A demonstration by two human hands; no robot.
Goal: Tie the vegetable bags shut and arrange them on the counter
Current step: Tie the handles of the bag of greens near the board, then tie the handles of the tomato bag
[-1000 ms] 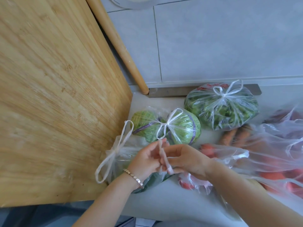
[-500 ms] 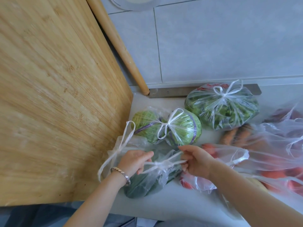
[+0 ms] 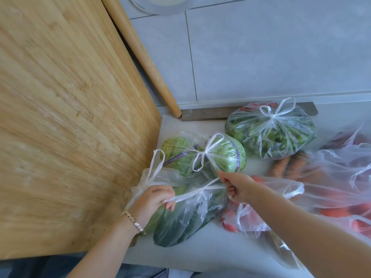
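Head view: left hand [image 3: 155, 199] and right hand [image 3: 236, 186] each pinch one handle of clear plastic bag of dark green vegetables [image 3: 186, 223] on pale tabletop [image 3: 200, 251], pulling knot tight between them. Done: tied bag of pale green cabbage [image 3: 212, 155], tied bag of leafy greens [image 3: 271, 131]. Left, by appearance: loose bag of red-orange vegetables [image 3: 329, 197] at right; arranging.

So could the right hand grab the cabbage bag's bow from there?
Probably yes. The right hand sits just in front of the cabbage bag, nothing lies between it and the bow, but it pinches a handle of the dark greens bag, so it must let go first.
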